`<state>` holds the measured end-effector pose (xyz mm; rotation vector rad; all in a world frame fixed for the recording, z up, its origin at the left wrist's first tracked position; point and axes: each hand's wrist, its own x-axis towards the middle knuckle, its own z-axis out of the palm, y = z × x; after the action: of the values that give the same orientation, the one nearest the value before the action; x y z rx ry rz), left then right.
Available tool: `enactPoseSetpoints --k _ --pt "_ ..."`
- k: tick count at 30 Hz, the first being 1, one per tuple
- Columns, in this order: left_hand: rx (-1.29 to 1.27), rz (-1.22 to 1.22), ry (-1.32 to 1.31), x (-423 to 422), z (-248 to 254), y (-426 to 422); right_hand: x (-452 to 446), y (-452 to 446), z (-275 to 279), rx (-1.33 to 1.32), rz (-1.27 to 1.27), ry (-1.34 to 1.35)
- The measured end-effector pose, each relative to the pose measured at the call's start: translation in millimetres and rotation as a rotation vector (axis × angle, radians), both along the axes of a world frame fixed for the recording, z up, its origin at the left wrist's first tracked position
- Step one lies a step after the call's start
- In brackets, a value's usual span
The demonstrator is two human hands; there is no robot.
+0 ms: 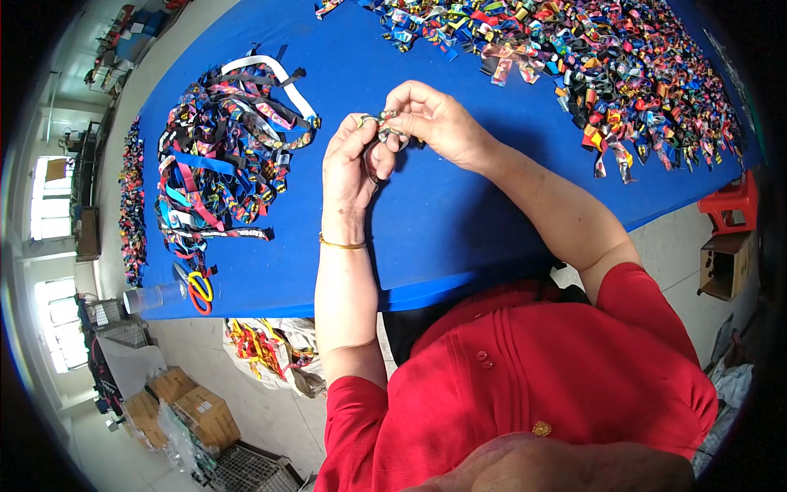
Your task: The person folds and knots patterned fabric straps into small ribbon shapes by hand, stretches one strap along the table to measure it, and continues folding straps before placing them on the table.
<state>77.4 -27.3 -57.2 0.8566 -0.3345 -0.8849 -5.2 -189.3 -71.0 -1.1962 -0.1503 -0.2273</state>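
Observation:
Over the blue tabletop (434,221) both hands meet at a small patterned fabric ribbon (383,125). My left hand (351,160) is closed around one part of it, and a dark length hangs down beside the palm. My right hand (434,123) pinches the ribbon from the other side between thumb and fingers. Fingers hide most of the ribbon, so how it is folded or knotted cannot be made out. Left of the hands lies a tangled heap of long printed ribbons (221,156), with a white strap curving over its top.
A big pile of short looped ribbon pieces (639,82) covers the far right. Scissors with red and yellow handles (199,293) lie at the front left edge by a clear plastic bottle (152,298). A sack of ribbons (275,348), cardboard boxes (201,414) and a red stool (730,205) stand below.

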Motion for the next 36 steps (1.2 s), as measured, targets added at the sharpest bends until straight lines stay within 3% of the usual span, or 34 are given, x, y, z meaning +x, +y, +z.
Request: enactPoseSetpoints --k 5,8,11,17,20,29,36 --pt "-0.047 -0.010 0.008 3 -3 3 -1 -2 -1 -0.175 -0.019 -0.123" --pt "-0.022 -0.002 -0.035 3 -1 2 -2 -8 5 -0.559 -0.190 -0.214" --pt "-0.005 0.011 -0.080 3 -2 1 -3 -11 14 -0.710 -0.276 -0.313" --pt "-0.011 0.007 -0.103 4 -5 2 -4 -12 12 -0.733 -0.269 -0.297" --pt "-0.002 0.029 -0.120 3 -2 1 -2 -9 7 -0.506 -0.203 -0.161" --pt "-0.007 0.003 -0.192 6 -4 6 1 -15 4 -0.170 0.004 0.022" --pt "0.156 0.259 -0.467 -11 4 -3 0 -15 5 -0.007 0.022 0.061"
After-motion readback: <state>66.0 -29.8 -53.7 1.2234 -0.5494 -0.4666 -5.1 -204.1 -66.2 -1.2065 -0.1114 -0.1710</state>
